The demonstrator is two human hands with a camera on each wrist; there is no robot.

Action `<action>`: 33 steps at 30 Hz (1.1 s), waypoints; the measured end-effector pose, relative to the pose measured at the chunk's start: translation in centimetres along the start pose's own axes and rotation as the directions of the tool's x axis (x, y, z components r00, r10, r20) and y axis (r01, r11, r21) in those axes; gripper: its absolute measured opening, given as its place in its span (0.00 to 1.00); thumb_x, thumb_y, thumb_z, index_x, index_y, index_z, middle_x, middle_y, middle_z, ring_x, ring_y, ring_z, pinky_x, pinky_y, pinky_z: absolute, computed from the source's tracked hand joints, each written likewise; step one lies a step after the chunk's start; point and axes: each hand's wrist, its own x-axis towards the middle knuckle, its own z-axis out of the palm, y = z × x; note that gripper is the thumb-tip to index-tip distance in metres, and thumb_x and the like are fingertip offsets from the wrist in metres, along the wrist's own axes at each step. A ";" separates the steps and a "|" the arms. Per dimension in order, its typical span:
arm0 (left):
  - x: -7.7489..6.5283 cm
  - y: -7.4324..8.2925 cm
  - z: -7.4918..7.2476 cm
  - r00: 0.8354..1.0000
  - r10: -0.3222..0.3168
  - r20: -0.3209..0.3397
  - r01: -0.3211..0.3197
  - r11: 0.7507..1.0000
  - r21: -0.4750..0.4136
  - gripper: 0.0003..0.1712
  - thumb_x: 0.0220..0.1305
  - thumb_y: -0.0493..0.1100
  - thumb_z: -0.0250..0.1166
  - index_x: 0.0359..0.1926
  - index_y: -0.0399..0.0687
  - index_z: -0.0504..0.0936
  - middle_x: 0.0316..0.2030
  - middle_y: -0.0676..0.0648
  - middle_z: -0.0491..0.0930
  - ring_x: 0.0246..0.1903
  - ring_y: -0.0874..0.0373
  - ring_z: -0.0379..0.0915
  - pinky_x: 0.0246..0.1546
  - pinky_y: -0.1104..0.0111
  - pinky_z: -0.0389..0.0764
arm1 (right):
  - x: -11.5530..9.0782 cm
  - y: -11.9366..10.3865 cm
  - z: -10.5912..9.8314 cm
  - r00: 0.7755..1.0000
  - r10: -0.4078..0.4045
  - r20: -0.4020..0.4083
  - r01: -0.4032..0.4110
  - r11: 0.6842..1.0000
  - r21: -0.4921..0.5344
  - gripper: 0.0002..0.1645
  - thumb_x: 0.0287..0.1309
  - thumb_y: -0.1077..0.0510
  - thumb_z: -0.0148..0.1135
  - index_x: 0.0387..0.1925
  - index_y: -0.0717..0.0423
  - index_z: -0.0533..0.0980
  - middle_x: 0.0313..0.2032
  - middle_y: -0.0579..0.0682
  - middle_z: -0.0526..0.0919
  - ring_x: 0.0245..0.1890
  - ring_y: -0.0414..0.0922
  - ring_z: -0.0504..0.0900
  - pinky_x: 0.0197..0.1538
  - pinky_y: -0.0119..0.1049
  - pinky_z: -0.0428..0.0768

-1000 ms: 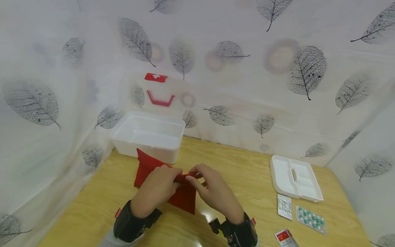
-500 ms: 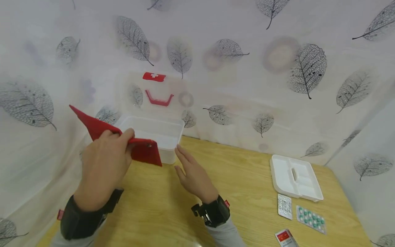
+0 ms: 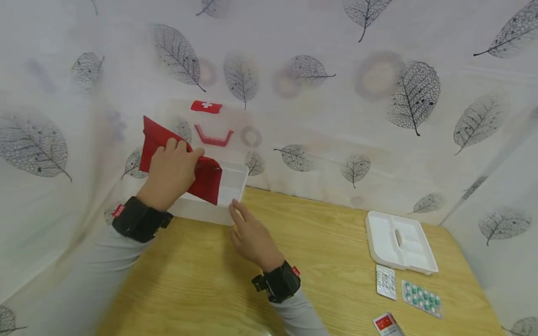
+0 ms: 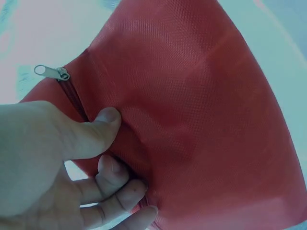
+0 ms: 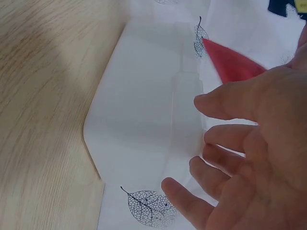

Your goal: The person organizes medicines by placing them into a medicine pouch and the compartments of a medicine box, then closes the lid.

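Note:
A red zippered pouch (image 3: 207, 179) hangs over the white box (image 3: 197, 212), pinched at its zipper edge between the thumb and fingers of my left hand (image 3: 172, 170). In the left wrist view the pouch's metal zipper pull (image 4: 48, 72) shows beside the thumb. My right hand (image 3: 254, 240) is at the box's front right corner, fingers extended and holding nothing. Its fingertips are at the box rim; whether they all touch it I cannot tell. The pouch and left hand hide part of the box's inside.
Behind the box are a red handle (image 3: 213, 136) and a red white-cross label (image 3: 206, 107), seemingly on a see-through lid. At the right lie a white divided tray (image 3: 380, 233), a silver blister pack (image 3: 385, 282), a green-and-white capsule pack (image 3: 422, 298) and a red-and-white packet (image 3: 387, 324).
Both hands first held the pouch over the table. The right hand let go and moved to the box corner. The left hand carried the pouch left, then forward over the box.

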 end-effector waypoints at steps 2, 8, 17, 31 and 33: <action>1.4 0.0 1.3 0.998 0.019 0.056 -0.018 1.000 -0.014 0.25 0.57 0.37 0.72 0.57 0.41 0.80 0.45 0.28 0.79 0.49 0.32 0.71 0.46 0.43 0.78 | 0.0 -0.1 0.0 1.000 0.007 -0.002 -0.007 1.000 0.002 0.38 0.70 0.57 0.58 0.77 0.58 0.58 0.77 0.52 0.59 0.69 0.49 0.72 0.62 0.44 0.79; 4.5 0.4 3.5 0.982 0.023 0.187 -0.018 0.999 -0.027 0.24 0.60 0.39 0.70 0.57 0.40 0.79 0.49 0.30 0.80 0.51 0.33 0.71 0.52 0.41 0.76 | 0.2 -0.3 0.4 1.000 0.008 0.002 -0.008 1.000 0.000 0.38 0.70 0.57 0.57 0.77 0.56 0.58 0.78 0.50 0.58 0.71 0.46 0.70 0.61 0.39 0.79; 7.5 1.3 3.5 0.897 -0.053 0.438 0.102 0.991 -0.089 0.21 0.62 0.40 0.65 0.54 0.36 0.81 0.42 0.35 0.81 0.46 0.37 0.71 0.55 0.40 0.73 | 0.1 0.0 0.0 1.000 0.020 -0.005 -0.020 1.000 -0.001 0.38 0.70 0.56 0.57 0.78 0.54 0.58 0.78 0.48 0.59 0.72 0.45 0.68 0.63 0.42 0.78; 8.1 0.8 11.2 0.802 -0.008 0.598 0.153 0.969 -0.192 0.20 0.63 0.40 0.62 0.55 0.38 0.80 0.45 0.39 0.79 0.40 0.43 0.73 0.47 0.42 0.79 | -0.1 0.2 -0.4 0.996 0.069 0.050 -0.070 0.997 0.022 0.39 0.71 0.55 0.55 0.79 0.49 0.55 0.79 0.44 0.55 0.72 0.44 0.68 0.60 0.41 0.80; 7.9 0.9 11.8 0.806 0.032 0.592 0.132 0.964 -0.232 0.22 0.61 0.38 0.63 0.56 0.37 0.79 0.46 0.39 0.80 0.42 0.43 0.74 0.48 0.43 0.79 | -0.2 0.3 -0.4 0.997 0.068 0.048 -0.069 0.997 0.024 0.39 0.71 0.56 0.56 0.79 0.49 0.56 0.79 0.43 0.55 0.72 0.44 0.67 0.60 0.41 0.80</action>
